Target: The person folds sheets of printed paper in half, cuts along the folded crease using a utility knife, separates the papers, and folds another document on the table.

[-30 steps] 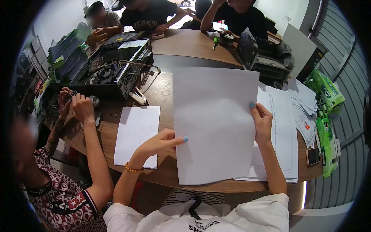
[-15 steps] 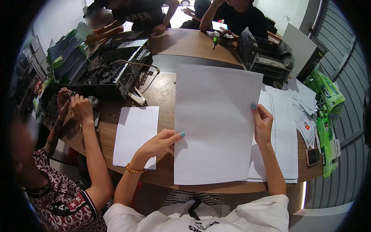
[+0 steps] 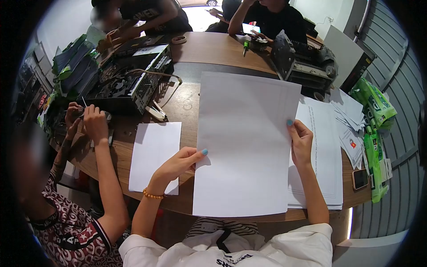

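Note:
A large blank white sheet [image 3: 247, 147] is held up in front of me, over the near table edge. My left hand [image 3: 180, 164] pinches its left edge, thumb on the near face. On the right edge my right hand [image 3: 300, 140] grips it the same way. Partly behind the sheet, to the right, lies a stack of printed papers [image 3: 320, 155]. A smaller white paper stack [image 3: 155, 155] rests on the table to the left, beside my left hand.
An open computer case [image 3: 129, 84] and a stapler [image 3: 156, 112] stand at the left, near a co-worker's hands [image 3: 91, 122]. A metal device [image 3: 302, 62], loose papers [image 3: 349, 133], a phone [image 3: 360, 179] and green packages [image 3: 376, 107] are at the right. Other people sit or lean across the table [image 3: 213, 49].
The held sheet has shifted slightly left and its lower edge has come nearer to me. My left hand moved a little left with it. Across the table, a person has leaned further left.

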`<state>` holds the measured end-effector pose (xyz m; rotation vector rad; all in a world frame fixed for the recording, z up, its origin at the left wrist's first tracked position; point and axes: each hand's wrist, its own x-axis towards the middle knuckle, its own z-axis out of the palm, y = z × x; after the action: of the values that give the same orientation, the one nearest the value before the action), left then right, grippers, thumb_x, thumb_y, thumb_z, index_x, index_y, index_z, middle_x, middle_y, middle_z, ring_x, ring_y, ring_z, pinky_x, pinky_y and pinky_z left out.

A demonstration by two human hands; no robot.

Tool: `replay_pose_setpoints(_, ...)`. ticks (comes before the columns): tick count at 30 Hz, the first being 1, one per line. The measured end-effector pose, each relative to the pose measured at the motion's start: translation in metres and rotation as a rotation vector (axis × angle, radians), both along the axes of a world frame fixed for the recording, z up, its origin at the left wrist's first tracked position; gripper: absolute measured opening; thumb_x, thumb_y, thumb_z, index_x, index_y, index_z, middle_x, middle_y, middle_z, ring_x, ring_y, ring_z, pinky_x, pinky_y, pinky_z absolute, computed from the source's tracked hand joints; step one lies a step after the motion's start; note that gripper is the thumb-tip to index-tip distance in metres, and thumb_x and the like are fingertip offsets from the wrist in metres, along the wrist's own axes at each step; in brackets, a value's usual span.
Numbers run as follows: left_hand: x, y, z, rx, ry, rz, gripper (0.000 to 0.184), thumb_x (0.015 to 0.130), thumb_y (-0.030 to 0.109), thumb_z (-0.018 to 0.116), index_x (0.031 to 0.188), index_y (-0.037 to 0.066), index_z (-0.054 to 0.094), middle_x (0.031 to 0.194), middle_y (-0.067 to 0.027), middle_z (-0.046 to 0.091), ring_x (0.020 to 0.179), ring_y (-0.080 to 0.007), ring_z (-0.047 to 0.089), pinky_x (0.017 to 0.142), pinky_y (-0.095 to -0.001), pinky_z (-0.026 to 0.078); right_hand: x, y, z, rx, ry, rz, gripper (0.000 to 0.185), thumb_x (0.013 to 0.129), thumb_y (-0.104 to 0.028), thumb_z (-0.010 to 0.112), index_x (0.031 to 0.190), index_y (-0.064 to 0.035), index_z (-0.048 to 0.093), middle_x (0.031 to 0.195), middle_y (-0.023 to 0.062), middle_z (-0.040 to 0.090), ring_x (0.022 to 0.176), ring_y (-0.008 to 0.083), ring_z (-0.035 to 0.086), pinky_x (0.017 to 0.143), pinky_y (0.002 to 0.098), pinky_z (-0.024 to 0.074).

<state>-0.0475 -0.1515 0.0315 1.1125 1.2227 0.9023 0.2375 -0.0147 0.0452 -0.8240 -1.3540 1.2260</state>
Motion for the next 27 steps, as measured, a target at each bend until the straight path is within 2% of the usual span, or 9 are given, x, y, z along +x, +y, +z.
replay_pose_setpoints(7, -0.004, 0.0, -0.003, 0.012, -0.071, -0.017, 0.035, 0.09, 0.031, 0.05, 0.093, -0.002, 0.061, 0.079, -0.0044, 0.062, 0.075, -0.0083, 0.06, 0.059, -0.0197, 0.05, -0.001, 0.0, -0.001, -0.019, 0.049, -0.003, 0.019, 0.084, -0.011, 0.06, 0.095, 0.0051, 0.062, 0.081, 0.0042, 0.062, 0.072, 0.0054, 0.053, 0.065, 0.0159, 0.0419)
replay_pose_setpoints(11, 0.004, -0.002, 0.005, 0.04, -0.103, -0.006, 0.028, 0.088, 0.025, 0.054, 0.096, -0.001, 0.061, 0.08, -0.0022, 0.062, 0.071, -0.0065, 0.057, 0.063, -0.0198, 0.047, -0.001, 0.002, 0.0, -0.053, 0.064, -0.017, 0.019, 0.084, -0.01, 0.06, 0.095, 0.0058, 0.061, 0.082, 0.005, 0.062, 0.072, 0.0059, 0.053, 0.066, 0.0166, 0.0423)
replay_pose_setpoints(13, 0.001, 0.001, 0.0, 0.203, -0.073, -0.035, 0.028, 0.086, 0.024, 0.057, 0.101, 0.0, 0.061, 0.084, -0.0027, 0.063, 0.074, -0.0073, 0.058, 0.065, -0.022, 0.048, -0.001, 0.003, 0.003, 0.004, 0.052, -0.021, 0.019, 0.085, -0.011, 0.059, 0.096, 0.005, 0.061, 0.082, 0.0053, 0.062, 0.072, 0.0062, 0.054, 0.066, 0.0169, 0.0429)
replay_pose_setpoints(16, -0.006, 0.001, 0.011, 0.25, 0.014, 0.031, 0.028, 0.086, 0.023, 0.057, 0.101, 0.0, 0.061, 0.084, -0.0018, 0.063, 0.075, -0.0072, 0.057, 0.067, -0.0228, 0.047, -0.006, 0.0, 0.023, 0.074, 0.027, 0.008, 0.018, 0.086, -0.012, 0.058, 0.095, 0.0034, 0.061, 0.083, 0.0044, 0.062, 0.073, 0.0054, 0.053, 0.066, 0.017, 0.043)
replay_pose_setpoints(18, -0.015, 0.003, 0.02, 0.226, 0.074, 0.007, 0.026, 0.087, 0.015, 0.055, 0.106, -0.002, 0.059, 0.092, -0.0036, 0.063, 0.082, -0.0067, 0.056, 0.075, -0.022, 0.045, -0.009, -0.002, 0.039, 0.139, 0.035, 0.055, 0.017, 0.086, -0.013, 0.058, 0.093, 0.002, 0.062, 0.08, 0.0035, 0.062, 0.069, 0.005, 0.054, 0.063, 0.0174, 0.0451)
replay_pose_setpoints(20, -0.021, 0.005, 0.019, 0.398, -0.08, 0.209, 0.024, 0.087, 0.012, 0.055, 0.106, -0.003, 0.059, 0.091, -0.003, 0.063, 0.082, -0.0059, 0.055, 0.074, -0.0209, 0.044, -0.014, -0.006, 0.054, 0.15, 0.062, 0.116, 0.018, 0.085, -0.014, 0.058, 0.094, 0.0014, 0.061, 0.074, 0.0031, 0.062, 0.063, 0.0054, 0.056, 0.057, 0.0185, 0.0473)
replay_pose_setpoints(21, -0.03, 0.006, 0.024, 0.418, 0.011, 0.238, 0.022, 0.087, 0.009, 0.054, 0.105, -0.003, 0.06, 0.09, -0.0023, 0.063, 0.082, -0.0058, 0.055, 0.074, -0.0201, 0.044, -0.019, -0.011, 0.061, 0.152, 0.039, 0.092, 0.018, 0.085, -0.015, 0.059, 0.095, 0.0003, 0.061, 0.07, 0.0032, 0.062, 0.058, 0.0069, 0.058, 0.052, 0.0204, 0.0489)
replay_pose_setpoints(26, -0.054, 0.011, 0.055, 0.665, 0.149, 0.485, 0.015, 0.083, 0.002, 0.058, 0.097, -0.004, 0.061, 0.084, 0.0, 0.061, 0.078, -0.003, 0.053, 0.068, -0.0161, 0.042, -0.024, -0.022, 0.055, 0.262, -0.076, 0.258, 0.02, 0.084, -0.014, 0.06, 0.096, 0.0017, 0.06, 0.074, 0.0071, 0.064, 0.063, 0.0093, 0.06, 0.057, 0.0222, 0.0507)
replay_pose_setpoints(27, -0.059, 0.015, 0.062, 0.763, 0.226, 0.478, 0.014, 0.084, 0.002, 0.057, 0.095, -0.004, 0.06, 0.082, 0.0005, 0.06, 0.077, -0.0036, 0.052, 0.068, -0.0172, 0.041, -0.028, -0.028, 0.051, 0.148, -0.08, 0.284, 0.019, 0.084, -0.012, 0.06, 0.096, 0.0024, 0.059, 0.075, 0.0084, 0.064, 0.066, 0.011, 0.061, 0.059, 0.0232, 0.0518)
